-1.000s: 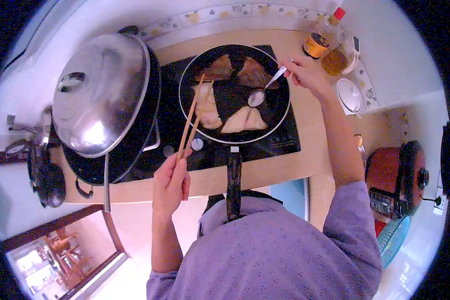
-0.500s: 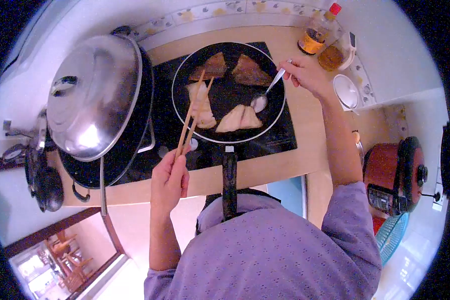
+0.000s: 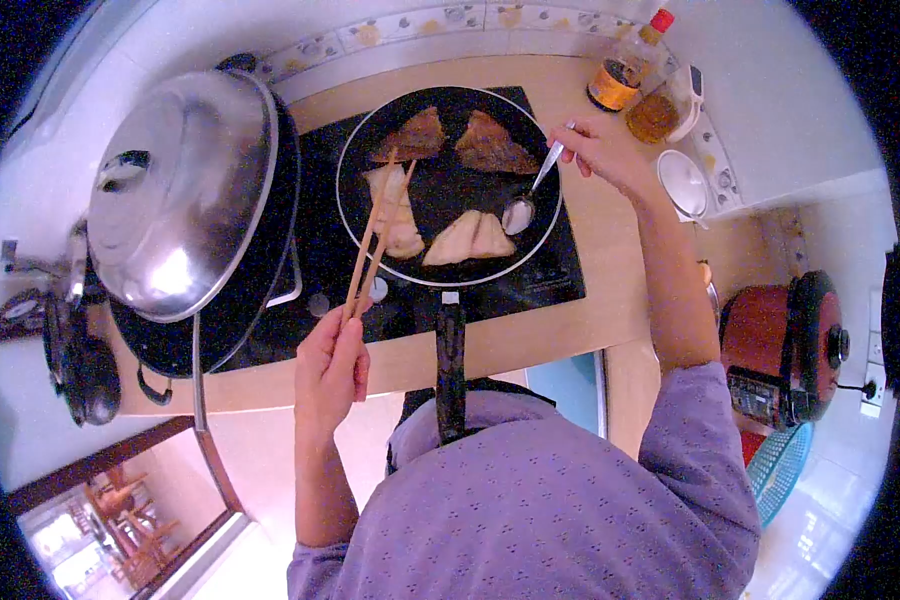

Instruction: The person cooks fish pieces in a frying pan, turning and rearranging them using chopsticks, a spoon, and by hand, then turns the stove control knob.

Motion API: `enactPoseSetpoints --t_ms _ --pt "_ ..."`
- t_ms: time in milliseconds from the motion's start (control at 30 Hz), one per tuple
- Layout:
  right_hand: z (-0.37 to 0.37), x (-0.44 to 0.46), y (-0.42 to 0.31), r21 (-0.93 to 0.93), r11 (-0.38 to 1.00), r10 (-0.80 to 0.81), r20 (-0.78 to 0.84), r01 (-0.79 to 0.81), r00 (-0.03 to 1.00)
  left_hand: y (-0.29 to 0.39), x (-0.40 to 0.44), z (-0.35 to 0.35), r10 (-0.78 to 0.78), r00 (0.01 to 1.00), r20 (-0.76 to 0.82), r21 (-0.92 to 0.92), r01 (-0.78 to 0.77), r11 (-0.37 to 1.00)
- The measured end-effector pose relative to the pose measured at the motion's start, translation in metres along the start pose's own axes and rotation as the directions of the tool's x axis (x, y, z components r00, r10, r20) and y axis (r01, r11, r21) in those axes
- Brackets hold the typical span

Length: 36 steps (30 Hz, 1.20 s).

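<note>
My left hand is closed around a pair of wooden chopsticks, whose tips reach over a pale fish piece at the left of the frying pan. Between the fingers of my right hand is the handle of a metal spoon. Its bowl, with something white in it, is over the pan's right side. Close to that bowl lies a second pale fish piece. Two browned pieces, one at the back left and one at the back right, are also in the pan.
The pan sits on a black cooktop, its handle pointing toward my body. A large wok with a domed steel lid stands left. Bottles, a white bowl and a red cooker are at right.
The whole view has shifted slightly, so everything appears a little further left. Both hands keep their holds, and the chopsticks and spoon stay nearly in place over the pan.
</note>
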State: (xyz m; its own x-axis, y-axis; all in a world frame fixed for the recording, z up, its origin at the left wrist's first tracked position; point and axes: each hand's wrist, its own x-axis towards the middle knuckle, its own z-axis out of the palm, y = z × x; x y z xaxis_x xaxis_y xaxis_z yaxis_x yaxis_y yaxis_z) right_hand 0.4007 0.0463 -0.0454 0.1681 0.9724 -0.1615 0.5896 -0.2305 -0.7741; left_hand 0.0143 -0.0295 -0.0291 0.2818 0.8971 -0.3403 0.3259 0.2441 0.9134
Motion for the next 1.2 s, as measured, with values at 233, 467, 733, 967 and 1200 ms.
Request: enactPoseSetpoints --t_ms 233,467,733,967,1200 --pt "0.005 -0.006 -0.015 -0.238 0.971 -0.035 -0.064 0.019 0.997 0.001 -0.004 0.003 -0.012 1.000 0.018 -0.038 0.012 0.999" --pt "0.011 -0.015 -0.007 -0.059 0.998 -0.018 -0.084 0.013 0.996 0.000 -0.006 0.004 0.031 0.999 0.037 -0.016 -0.031 0.999" --pt "0.014 -0.017 -0.007 -0.032 0.999 0.014 -0.113 -0.018 0.993 -0.001 -0.007 0.006 0.003 0.999 0.038 -0.043 -0.001 0.999" --pt "0.023 -0.014 -0.012 -0.088 0.994 -0.073 -0.070 0.067 0.995 0.002 -0.016 0.024 -0.019 0.996 0.084 0.015 0.018 1.000" --pt "0.027 -0.015 -0.026 -0.007 0.999 -0.053 -0.082 0.053 0.995 -0.018 -0.008 0.030 0.185 0.982 -0.025 0.354 -0.164 0.921"
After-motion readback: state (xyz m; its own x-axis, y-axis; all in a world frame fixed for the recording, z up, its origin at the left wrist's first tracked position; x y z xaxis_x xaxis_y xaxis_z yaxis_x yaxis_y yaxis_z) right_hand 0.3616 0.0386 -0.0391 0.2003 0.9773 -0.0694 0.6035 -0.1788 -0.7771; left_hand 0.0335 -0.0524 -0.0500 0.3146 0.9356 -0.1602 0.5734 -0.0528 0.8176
